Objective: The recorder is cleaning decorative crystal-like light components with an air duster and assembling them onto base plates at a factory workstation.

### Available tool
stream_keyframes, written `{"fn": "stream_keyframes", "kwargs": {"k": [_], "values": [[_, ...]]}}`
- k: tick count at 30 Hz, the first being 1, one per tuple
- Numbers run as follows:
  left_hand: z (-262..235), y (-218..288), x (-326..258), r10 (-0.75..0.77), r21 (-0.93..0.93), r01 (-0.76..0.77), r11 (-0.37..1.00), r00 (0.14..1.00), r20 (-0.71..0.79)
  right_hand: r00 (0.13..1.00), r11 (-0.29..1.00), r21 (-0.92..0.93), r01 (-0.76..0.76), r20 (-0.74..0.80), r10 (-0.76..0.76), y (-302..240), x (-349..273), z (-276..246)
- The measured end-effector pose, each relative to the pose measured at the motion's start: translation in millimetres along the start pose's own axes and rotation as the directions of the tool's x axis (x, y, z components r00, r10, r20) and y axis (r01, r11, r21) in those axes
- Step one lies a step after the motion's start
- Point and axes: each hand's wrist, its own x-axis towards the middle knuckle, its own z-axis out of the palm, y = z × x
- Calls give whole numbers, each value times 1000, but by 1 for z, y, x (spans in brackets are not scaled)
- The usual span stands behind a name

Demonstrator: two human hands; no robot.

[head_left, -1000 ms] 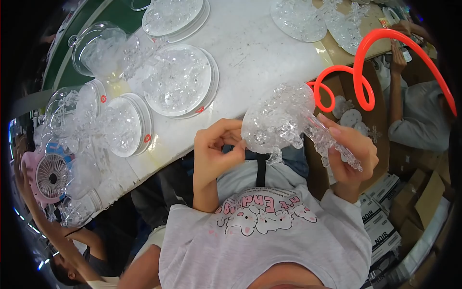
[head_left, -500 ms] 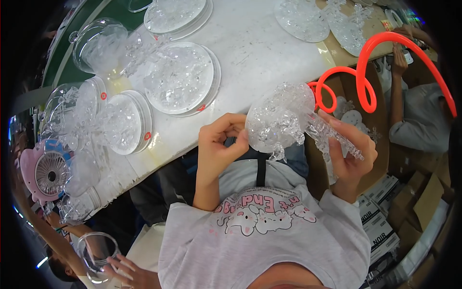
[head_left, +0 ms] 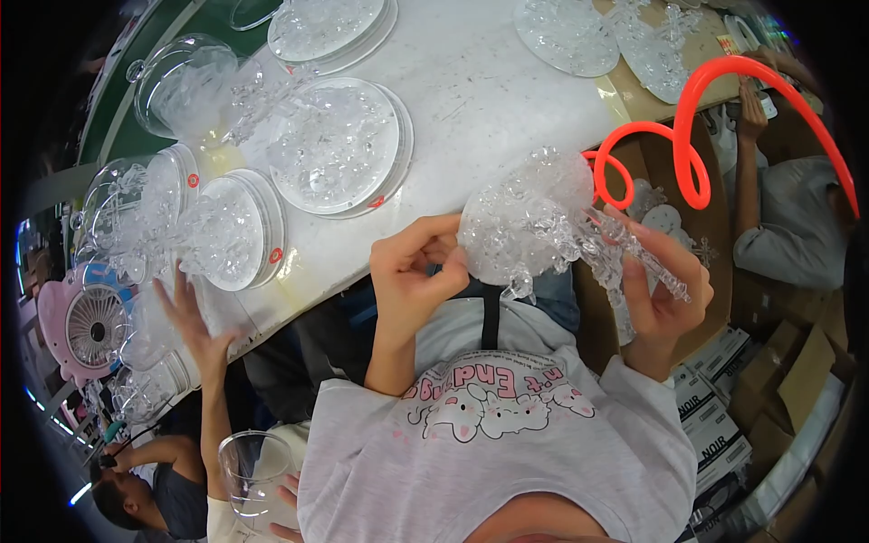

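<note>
Pinching edge of clear ornamented plastic disc (head_left: 529,222) with left hand (head_left: 412,276), fingertips closed; right hand (head_left: 665,285) clasping clear branch-shaped pieces (head_left: 634,258) touching disc, above lap, beside white table (head_left: 489,81).

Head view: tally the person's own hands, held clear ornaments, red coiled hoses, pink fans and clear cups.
Own hands: 2, left hand and right hand
Clear faceted plastic ornament: 1
Red coiled plastic hose: 1
Pink round fan: 1
Clear plastic cup: 1
Total: 6
</note>
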Motion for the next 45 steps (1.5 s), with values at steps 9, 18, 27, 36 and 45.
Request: {"fn": "stream_keyframes", "kwargs": {"k": [9, 18, 27, 36, 45], "values": [[11, -2, 2, -49, -33, 47, 998, 997, -55, 1000, 1000, -17, -3, 12, 3, 1, 3, 1], [10, -6, -3, 12, 1, -12, 1000, 1000, -11, 999, 1000, -14, -25, -20, 25, 3, -2, 1], [12, 0, -4, 25, -7, -25, 1000, 999, -27, 999, 1000, 7, -28, -43, 28, 1, 0, 2], [10, -2, -3, 76, 276, -24, 961, 981, -180, 1000, 1000, 11, -12, 9, 12, 1, 1, 4], [-6, -2, 3, -35, 188, 49, 981, 996, -76, 985, 992, -3, 125, 119, -124, 2, 4, 4]]}}
